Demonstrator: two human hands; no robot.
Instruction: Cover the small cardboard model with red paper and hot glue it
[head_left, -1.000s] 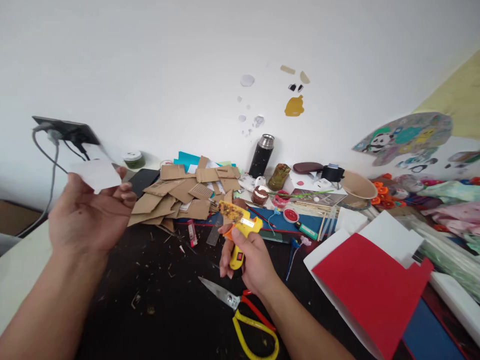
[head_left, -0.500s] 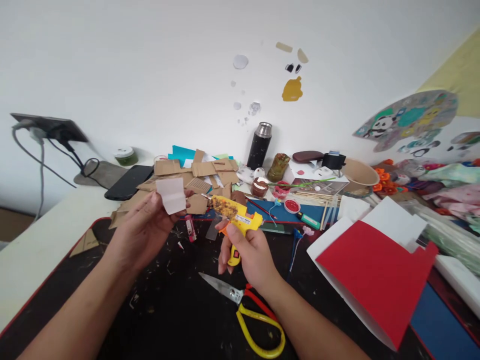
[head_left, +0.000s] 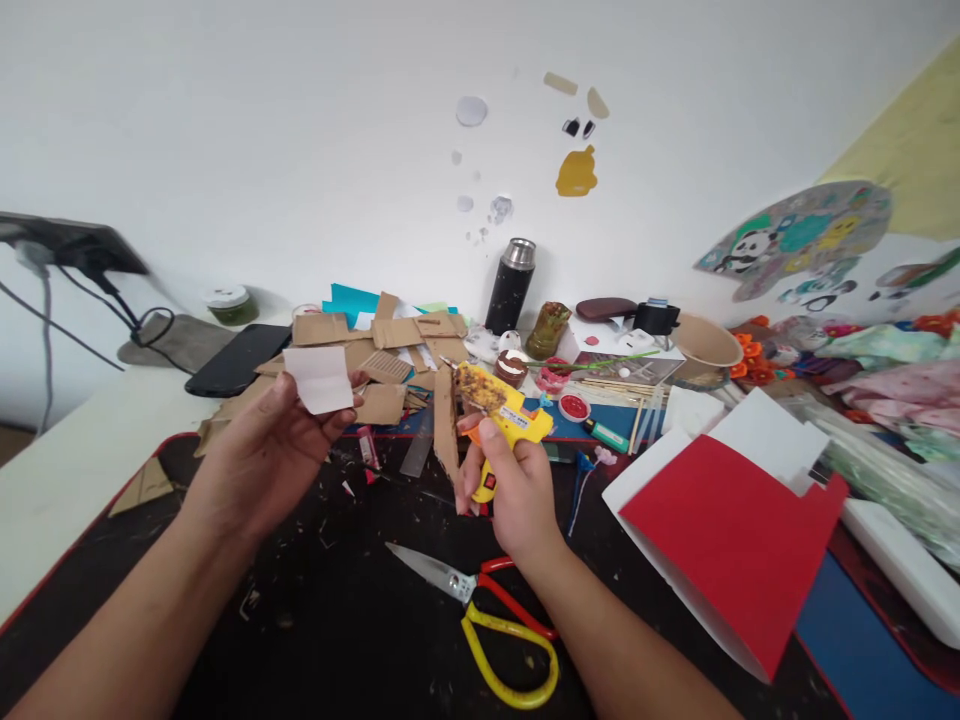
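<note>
My left hand point(head_left: 259, 445) pinches a small white piece of paper point(head_left: 319, 380) by its edges, raised above the table. A yellow hot glue gun point(head_left: 506, 420) is in my right hand point(head_left: 517, 480), fingers wrapped round its handle near the orange trigger. Its stained nozzle end points up and to the left, apart from the paper. Just behind the gun stands a narrow cardboard strip point(head_left: 445, 425); whether they touch I cannot tell. Below both hands, scissors point(head_left: 457, 585) with one yellow and one red handle lie on the dark mat point(head_left: 315, 620).
Cardboard pieces point(head_left: 322, 328) are heaped at the back left. A black thermos point(head_left: 512, 285) stands by the wall. At right lies a folded red sheet point(head_left: 731, 545). A glue stick point(head_left: 367, 450), a paint pot point(head_left: 574, 408) and a black phone-like slab point(head_left: 238, 360) lie around.
My right hand has moved the glue gun slightly right and up, and the cardboard strip now shows behind it. My left hand, with the paper, is a little farther left. The camera view has shifted slightly.
</note>
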